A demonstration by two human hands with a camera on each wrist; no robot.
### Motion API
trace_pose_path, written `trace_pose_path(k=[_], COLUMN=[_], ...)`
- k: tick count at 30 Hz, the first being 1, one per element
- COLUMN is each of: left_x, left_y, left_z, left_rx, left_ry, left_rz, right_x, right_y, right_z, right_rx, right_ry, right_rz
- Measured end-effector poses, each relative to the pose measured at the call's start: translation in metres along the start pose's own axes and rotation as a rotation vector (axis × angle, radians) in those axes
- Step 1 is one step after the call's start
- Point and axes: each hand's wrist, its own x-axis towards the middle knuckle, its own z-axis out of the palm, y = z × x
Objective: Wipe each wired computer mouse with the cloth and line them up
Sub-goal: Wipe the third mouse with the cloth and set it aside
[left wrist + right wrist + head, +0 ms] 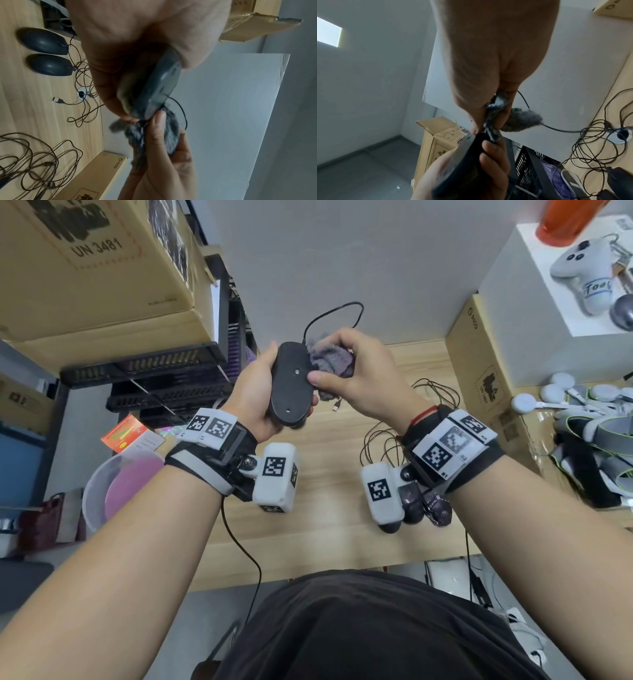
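Left hand [255, 402] grips one mouse [291, 381], right hand [356, 371] rubs it with bunched cloth [330, 359]; two mice [46, 52] seem lined up on the surface [329, 529].

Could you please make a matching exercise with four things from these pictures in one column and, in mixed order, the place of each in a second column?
Things:
1. black wired mouse turned underside up
2. grey fluffy cloth
3. white game controller
4. two black mice lying side by side

Places:
A. on the white box
B. in the right hand
C. on the wooden desk
D. in the left hand

Pairs: 1-D, 2-B, 3-A, 4-C
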Motion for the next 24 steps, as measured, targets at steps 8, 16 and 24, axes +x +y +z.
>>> trace_pose_path(k=[8, 16, 24], left_x=[0.000, 0.008, 0.013], left_y=[-0.003, -0.001, 0.000], left_z=[0.002, -0.007, 0.003], left_rx=[0.028, 0.169, 0.149], left_ry=[0.029, 0.155, 0.131], left_rz=[0.007, -0.041, -0.001], right_x=[0.009, -0.010, 0.005], right_y=[-0.005, -0.016, -0.024], right_z=[-0.002, 0.007, 0.009], right_rx=[-0.085, 0.025, -0.086], right_ry=[0.116, -0.319, -0.165], right_rz=[-0.027, -0.158, -0.143])
